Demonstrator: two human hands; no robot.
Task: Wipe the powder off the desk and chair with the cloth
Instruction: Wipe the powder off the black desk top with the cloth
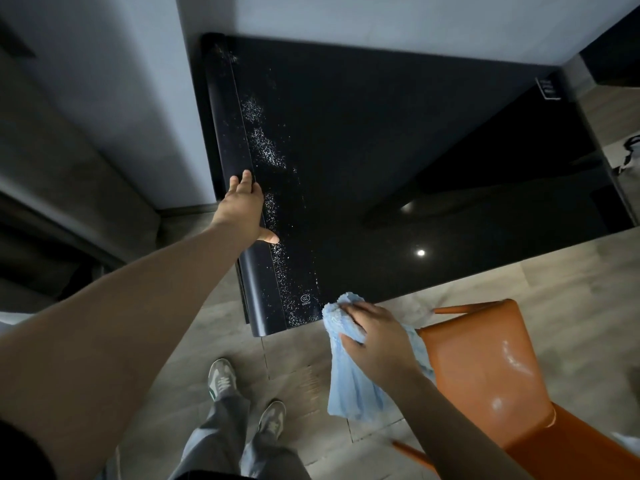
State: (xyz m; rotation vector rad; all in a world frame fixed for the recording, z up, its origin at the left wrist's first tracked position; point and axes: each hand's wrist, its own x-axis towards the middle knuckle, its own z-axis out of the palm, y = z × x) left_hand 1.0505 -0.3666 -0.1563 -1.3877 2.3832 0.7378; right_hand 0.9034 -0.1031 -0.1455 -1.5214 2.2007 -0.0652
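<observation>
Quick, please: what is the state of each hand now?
Left hand: open, resting on the desk edge.
Right hand: holds the blue cloth.

a white ccc mark [306,298] in an oval is printed on the black desk [381,168] near its front left corner, above a line of characters too small to read; a white-lined label [549,88] at the far right corner is illegible.
</observation>
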